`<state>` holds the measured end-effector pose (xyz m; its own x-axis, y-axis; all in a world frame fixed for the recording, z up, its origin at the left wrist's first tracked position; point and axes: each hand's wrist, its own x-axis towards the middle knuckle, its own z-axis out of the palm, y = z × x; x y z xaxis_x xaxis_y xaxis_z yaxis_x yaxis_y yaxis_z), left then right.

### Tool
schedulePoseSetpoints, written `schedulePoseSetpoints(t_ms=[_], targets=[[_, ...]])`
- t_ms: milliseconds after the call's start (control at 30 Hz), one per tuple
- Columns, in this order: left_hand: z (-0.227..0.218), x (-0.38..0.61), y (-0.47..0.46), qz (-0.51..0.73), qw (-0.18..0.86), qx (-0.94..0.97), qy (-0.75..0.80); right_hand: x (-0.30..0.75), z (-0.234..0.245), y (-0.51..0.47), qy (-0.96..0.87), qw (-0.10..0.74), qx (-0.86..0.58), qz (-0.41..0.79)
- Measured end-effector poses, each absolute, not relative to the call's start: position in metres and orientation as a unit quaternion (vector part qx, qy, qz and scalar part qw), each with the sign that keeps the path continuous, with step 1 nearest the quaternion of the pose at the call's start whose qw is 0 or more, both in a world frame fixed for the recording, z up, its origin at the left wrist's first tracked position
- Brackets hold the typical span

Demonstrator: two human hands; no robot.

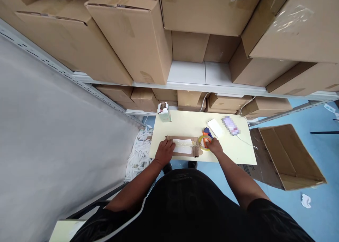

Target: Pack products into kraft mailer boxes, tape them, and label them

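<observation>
A flat brown cardboard parcel (185, 141) with a white label lies at the near edge of a pale yellow table (190, 125). My left hand (164, 152) rests on the parcel's left end, fingers curled down over it. My right hand (215, 146) grips a roll of clear tape on an orange and blue dispenser (205, 140) at the parcel's right end.
On the table stand a small green carton (164, 113), a white card (215, 127) and a phone (231, 126) with a cable. Cardboard boxes fill the shelves (190, 74) behind. An open box (286, 157) sits on the blue floor at right. White paper strips (139, 153) lie at left.
</observation>
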<state>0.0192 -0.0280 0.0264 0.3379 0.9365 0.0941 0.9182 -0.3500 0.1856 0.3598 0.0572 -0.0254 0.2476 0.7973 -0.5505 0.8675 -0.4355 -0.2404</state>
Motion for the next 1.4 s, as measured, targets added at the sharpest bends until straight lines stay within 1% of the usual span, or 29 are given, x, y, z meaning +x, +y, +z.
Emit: schedulePoseSetpoints(t_ms=[67, 133, 233, 333, 400, 467, 567, 633, 700, 800, 867, 967, 1033, 1167, 1400], targets=[[0.026, 0.027, -0.029, 0.064, 0.086, 0.824, 0.556, 0.361, -0.033, 0.066, 0.532, 0.055, 0.783, -0.319], [0.025, 0.033, -0.028, 0.065, 0.118, 0.807, 0.575, 0.363, -0.036, 0.069, 0.544, 0.050, 0.775, -0.318], [0.024, 0.039, -0.026, 0.109, 0.146, 0.770, 0.612, 0.372, -0.030, 0.064, 0.555, 0.053, 0.770, -0.310], [0.023, 0.041, -0.026, 0.140, 0.171, 0.769, 0.599, 0.388, -0.015, 0.053, 0.557, 0.036, 0.786, -0.264], [0.022, 0.043, -0.025, 0.144, 0.190, 0.775, 0.585, 0.401, 0.000, 0.043, 0.556, -0.011, 0.800, -0.225], [0.021, 0.044, -0.024, 0.147, 0.212, 0.772, 0.581, 0.411, 0.021, 0.032, 0.548, -0.078, 0.805, -0.211], [0.023, 0.044, -0.020, 0.153, 0.257, 0.749, 0.592, 0.405, 0.054, 0.019, 0.555, -0.166, 0.778, -0.243], [0.028, 0.043, -0.016, 0.169, 0.290, 0.718, 0.610, 0.382, 0.073, 0.016, 0.596, -0.194, 0.730, -0.272], [0.033, 0.040, -0.010, 0.203, 0.356, 0.653, 0.637, 0.348, 0.085, 0.016, 0.655, -0.195, 0.669, -0.291], [0.041, 0.032, 0.000, 0.257, 0.511, 0.484, 0.662, 0.295, 0.091, 0.020, 0.753, -0.202, 0.570, -0.260], [0.044, 0.024, 0.005, 0.288, 0.602, 0.380, 0.641, 0.270, 0.089, 0.023, 0.807, -0.211, 0.504, -0.223], [0.047, 0.014, 0.005, 0.340, 0.685, 0.292, 0.575, 0.251, 0.084, 0.025, 0.846, -0.206, 0.455, -0.185], [0.046, 0.012, 0.001, 0.370, 0.695, 0.263, 0.557, 0.248, 0.083, 0.026, 0.855, -0.199, 0.448, -0.170], [0.045, 0.012, -0.004, 0.376, 0.658, 0.255, 0.601, 0.245, 0.086, 0.025, 0.874, -0.169, 0.431, -0.147], [0.046, -0.002, -0.016, 0.318, 0.516, 0.399, 0.688, 0.240, 0.107, 0.024, 0.906, -0.076, 0.396, -0.131]])
